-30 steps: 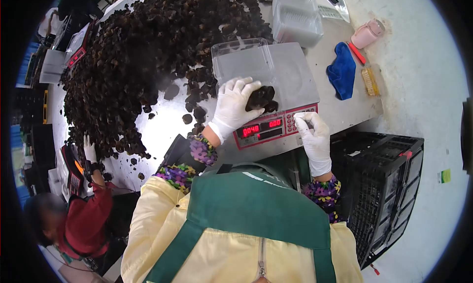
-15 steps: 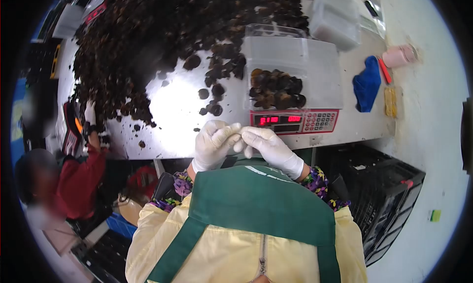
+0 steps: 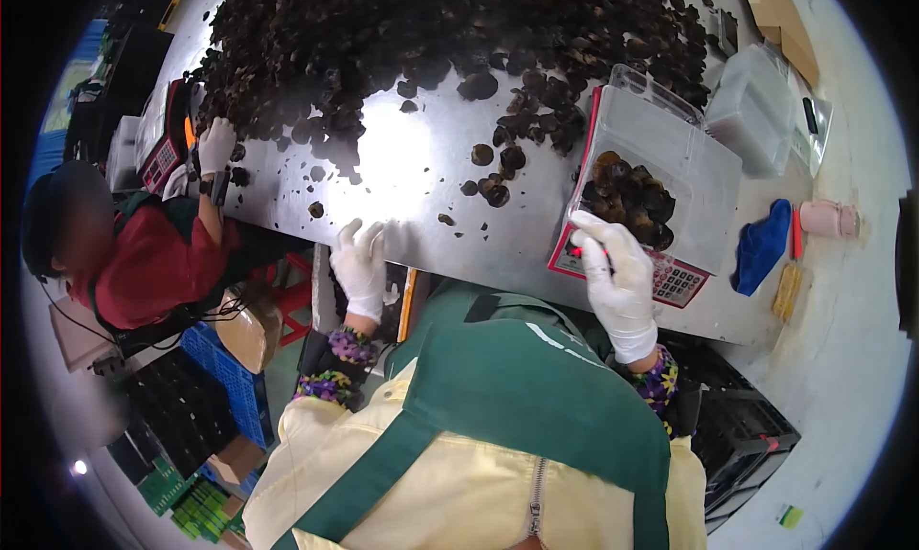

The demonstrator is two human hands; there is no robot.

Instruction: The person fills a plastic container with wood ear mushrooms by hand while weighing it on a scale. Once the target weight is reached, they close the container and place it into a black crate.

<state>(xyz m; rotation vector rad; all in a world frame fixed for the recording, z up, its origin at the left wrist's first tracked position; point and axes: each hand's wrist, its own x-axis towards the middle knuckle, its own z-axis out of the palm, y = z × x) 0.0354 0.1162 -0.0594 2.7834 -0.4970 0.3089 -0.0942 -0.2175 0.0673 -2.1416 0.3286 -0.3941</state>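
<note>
My left hand [image 3: 360, 270], in a white glove, is over the table's front edge with its fingers spread and holds nothing. My right hand [image 3: 622, 287], gloved alike, reaches across the front of a red-framed digital scale [image 3: 682, 284], partly covering its display. Its fingers are stretched out, the fingertips right at the near edge of a clear plastic box [image 3: 627, 119]. A cluster of dark brown, mushroom-like caps [image 3: 630, 198] lies in the near part of that box, which sits on the scale with its lid folded back.
A big heap of dark caps [image 3: 383, 33] covers the back of the metal table [image 3: 431, 186]. Stacked clear boxes [image 3: 751, 110], a blue cloth [image 3: 763, 246], a brush [image 3: 788, 287] and a pink cup [image 3: 829, 220] stand right. At left, a co-worker [image 3: 158, 253] reaches toward the heap.
My hands, earlier together at the fingertips before my chest, have parted: the left moved to the table edge, the right to the scale. My view has turned left.
</note>
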